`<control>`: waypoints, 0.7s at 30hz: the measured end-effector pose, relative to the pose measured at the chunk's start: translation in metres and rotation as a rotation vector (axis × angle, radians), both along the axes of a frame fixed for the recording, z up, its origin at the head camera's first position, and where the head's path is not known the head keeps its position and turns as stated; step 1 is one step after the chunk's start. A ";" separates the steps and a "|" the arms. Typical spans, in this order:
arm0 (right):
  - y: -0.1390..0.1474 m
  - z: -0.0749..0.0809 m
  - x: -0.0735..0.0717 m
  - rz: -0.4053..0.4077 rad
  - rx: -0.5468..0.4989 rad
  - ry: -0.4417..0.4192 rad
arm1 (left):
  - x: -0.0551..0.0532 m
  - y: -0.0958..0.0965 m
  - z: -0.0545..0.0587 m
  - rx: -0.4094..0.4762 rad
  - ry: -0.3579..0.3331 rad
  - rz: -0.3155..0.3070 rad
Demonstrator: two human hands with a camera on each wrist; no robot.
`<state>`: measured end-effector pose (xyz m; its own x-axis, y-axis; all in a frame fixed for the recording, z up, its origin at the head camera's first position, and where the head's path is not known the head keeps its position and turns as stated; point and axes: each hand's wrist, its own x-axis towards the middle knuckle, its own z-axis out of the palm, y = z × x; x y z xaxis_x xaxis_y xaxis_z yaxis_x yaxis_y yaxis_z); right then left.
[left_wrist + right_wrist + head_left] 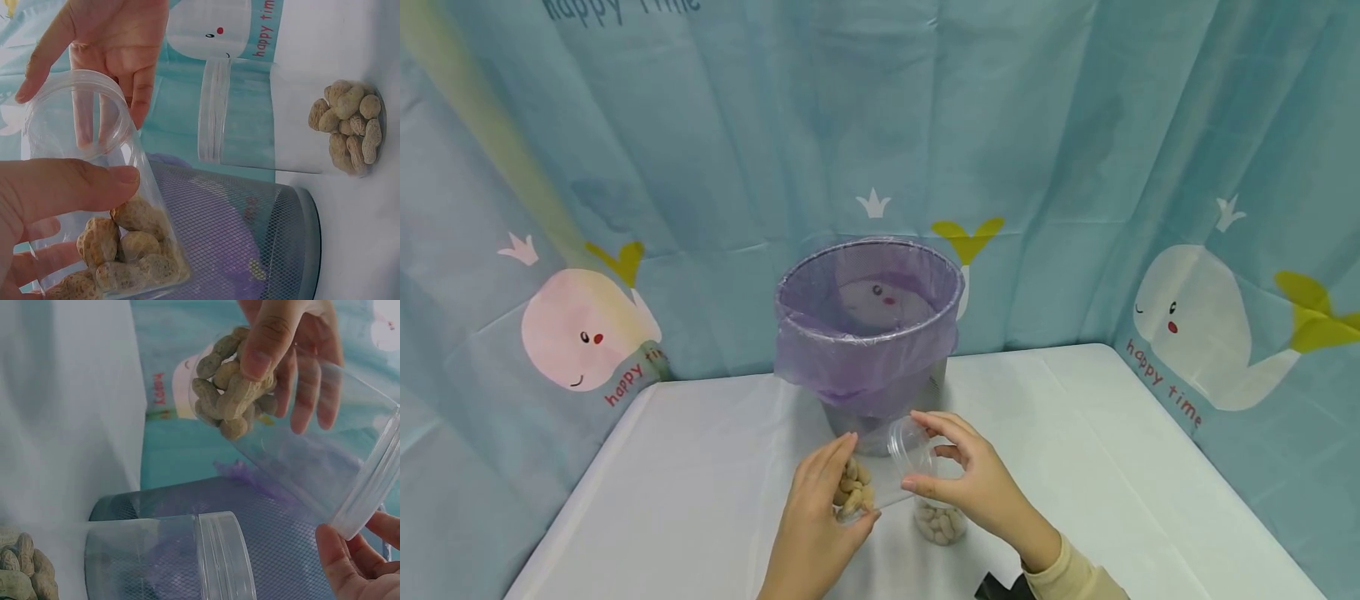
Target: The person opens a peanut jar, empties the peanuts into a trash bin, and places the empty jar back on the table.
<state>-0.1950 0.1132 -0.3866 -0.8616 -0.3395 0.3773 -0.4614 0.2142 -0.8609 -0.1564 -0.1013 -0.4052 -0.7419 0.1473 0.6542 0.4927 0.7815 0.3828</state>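
A clear plastic jar [886, 479] with peanuts [853, 487] in its bottom is held tilted between both hands above the table. My left hand [816, 521] grips it around the peanut-filled end, thumb on one side and fingers on the other. Thumb and fingertips of my right hand [970, 482] pinch the ridged top end from opposite sides; whether a lid sits there I cannot tell. A second clear jar [250, 119] stands upright on the table just below the hands, with peanuts [347, 122] at its bottom.
Behind the hands stands a mesh bin [153, 499] lined with a purple bag [865, 367]. A white cloth covers the table [700, 483]. At the front edge lies a black object [1002, 587], partly out of view. Printed blue curtains [737, 167] hang around the table.
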 end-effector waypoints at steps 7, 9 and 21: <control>0.001 0.000 0.000 0.005 -0.053 -0.015 | -0.001 -0.003 0.000 0.026 -0.026 0.012; 0.001 -0.001 0.000 0.002 -0.062 -0.019 | -0.001 -0.004 0.000 0.026 -0.030 0.016; -0.002 0.000 0.000 -0.008 -0.083 -0.017 | 0.000 -0.005 0.000 0.015 -0.036 0.000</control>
<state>-0.1947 0.1111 -0.3870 -0.8708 -0.3004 0.3891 -0.4449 0.1452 -0.8837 -0.1568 -0.1060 -0.4054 -0.7652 0.1375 0.6290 0.4781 0.7756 0.4121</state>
